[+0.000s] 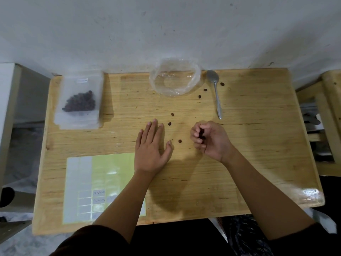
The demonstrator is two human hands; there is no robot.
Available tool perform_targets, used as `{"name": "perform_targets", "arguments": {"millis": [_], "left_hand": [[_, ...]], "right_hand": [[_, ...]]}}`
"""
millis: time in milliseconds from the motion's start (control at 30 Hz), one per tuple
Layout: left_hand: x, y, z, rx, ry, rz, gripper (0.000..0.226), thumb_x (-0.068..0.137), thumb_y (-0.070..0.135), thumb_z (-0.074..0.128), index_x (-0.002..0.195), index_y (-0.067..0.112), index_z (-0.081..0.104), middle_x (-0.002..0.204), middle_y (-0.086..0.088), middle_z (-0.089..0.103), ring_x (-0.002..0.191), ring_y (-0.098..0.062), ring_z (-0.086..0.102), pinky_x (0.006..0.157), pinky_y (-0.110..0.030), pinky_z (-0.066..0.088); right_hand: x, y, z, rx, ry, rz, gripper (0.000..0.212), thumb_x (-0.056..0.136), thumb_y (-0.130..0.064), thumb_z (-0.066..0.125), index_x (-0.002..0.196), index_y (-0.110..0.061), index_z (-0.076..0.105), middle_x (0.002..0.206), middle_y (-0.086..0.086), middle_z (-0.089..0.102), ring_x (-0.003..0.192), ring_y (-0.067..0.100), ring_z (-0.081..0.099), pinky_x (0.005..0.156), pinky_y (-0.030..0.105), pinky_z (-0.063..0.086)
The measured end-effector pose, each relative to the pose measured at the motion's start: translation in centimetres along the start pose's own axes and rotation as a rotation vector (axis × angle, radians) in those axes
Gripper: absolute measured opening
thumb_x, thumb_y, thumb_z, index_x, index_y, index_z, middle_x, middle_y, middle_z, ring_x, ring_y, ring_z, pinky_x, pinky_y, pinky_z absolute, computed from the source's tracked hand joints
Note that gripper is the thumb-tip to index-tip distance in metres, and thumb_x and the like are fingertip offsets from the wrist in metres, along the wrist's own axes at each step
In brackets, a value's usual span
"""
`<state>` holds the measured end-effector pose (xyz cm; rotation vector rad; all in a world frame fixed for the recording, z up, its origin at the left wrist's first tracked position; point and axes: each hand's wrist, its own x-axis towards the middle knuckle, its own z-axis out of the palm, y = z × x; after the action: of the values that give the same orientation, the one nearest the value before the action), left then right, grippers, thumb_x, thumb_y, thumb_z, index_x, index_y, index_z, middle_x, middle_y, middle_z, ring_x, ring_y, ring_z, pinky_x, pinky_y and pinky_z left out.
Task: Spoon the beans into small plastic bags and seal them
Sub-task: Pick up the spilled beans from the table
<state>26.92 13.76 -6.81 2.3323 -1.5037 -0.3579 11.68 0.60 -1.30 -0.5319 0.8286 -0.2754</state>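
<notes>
Head view, quick pass: I judged the step in hand to be gathering spilled beans rather than spooning. The spoon [216, 95] lay unused at the upper right of the frame, bowl toward the wall, with neither hand on it. The right hand [210, 139] sat right of centre, its fingers [196, 134] curled in and pinching a few dark beans [202, 133]; I couldn't tell how many. The left hand [151, 150] lay palm down on the table [258, 126] just left of centre, fingers [154, 126] straight and slightly spread, holding nothing. Loose beans [180, 141] were scattered on the wood between the hands and up toward the spoon, one of them near the left thumb. A large clear bag [175, 78] stood open at upper centre and looked almost empty. At upper left a filled small bag [80, 100] rested on a stack of empty small bags [79, 124]; I couldn't tell whether it was sealed. A label sheet [103, 174] lay at lower left, partly under the left forearm. My read on progress: at least one bag filled, the source bag nearly spent, strays not yet collected. The next move probably called for picking up the strays one at a time, then tipping the handful into a bag mouth, with the left hand needed to hold that bag open
</notes>
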Motion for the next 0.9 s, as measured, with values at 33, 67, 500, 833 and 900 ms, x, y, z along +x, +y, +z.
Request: {"name": "perform_targets", "arguments": {"millis": [33,67,500,833,900], "left_hand": [[0.0,0.0,0.0,-0.001,-0.003,0.0,0.062,0.088,0.048,0.037,0.143,0.018,0.04,0.155,-0.002,0.027,0.145,-0.017,0.019,0.118,-0.039,0.012],[0.0,0.0,0.0,-0.001,-0.005,0.0,0.062,0.088,0.048,0.037,0.143,0.018,0.04,0.155,-0.002,0.027,0.145,-0.016,0.018,0.118,-0.038,0.012],[0.1,0.0,0.0,0.0,0.003,0.006,0.062,0.087,0.048,0.038,0.141,0.017,0.042,0.153,-0.005,0.031,0.143,-0.019,0.024,0.117,-0.038,0.013],[0.2,-0.3,0.2,0.004,0.003,0.016,0.062,0.087,0.048,0.037,0.14,0.016,0.044,0.152,-0.006,0.032,0.142,-0.021,0.026,0.116,-0.041,0.016],[0.2,-0.4,0.2,0.006,-0.003,0.015,0.063,0.087,0.048,0.037,0.141,0.016,0.043,0.153,-0.005,0.032,0.142,-0.02,0.025,0.116,-0.041,0.016]], "right_hand": [[0.0,0.2,-0.1,-0.085,0.031,0.007,0.02,0.084,-0.017,0.047,0.064,-0.013,0.046,0.063,0.0,0.047,0.048,0.008,0.037,0.039,0.017,0.031],[0.1,0.3,-0.1,-0.24,0.077,0.007,0.025,0.089,-0.019,0.05,0.065,-0.014,0.046,0.063,0.0,0.048,0.048,0.007,0.038,0.04,0.017,0.032],[1.8,2.3,0.2,-1.111,0.252,-0.356,0.02,0.067,-0.023,0.083,0.08,-0.017,0.069,0.042,-0.013,0.033,0.042,0.004,0.029,0.058,0.025,0.038],[2.3,1.4,0.9,-1.286,0.183,-0.279,0.017,0.069,-0.026,0.081,0.079,-0.019,0.069,0.041,-0.012,0.032,0.042,0.005,0.028,0.062,0.032,0.046],[2.1,1.1,1.3,-1.325,0.163,-0.228,0.016,0.073,-0.026,0.078,0.081,-0.017,0.067,0.049,-0.014,0.035,0.045,0.001,0.03,0.061,0.024,0.041]]}}
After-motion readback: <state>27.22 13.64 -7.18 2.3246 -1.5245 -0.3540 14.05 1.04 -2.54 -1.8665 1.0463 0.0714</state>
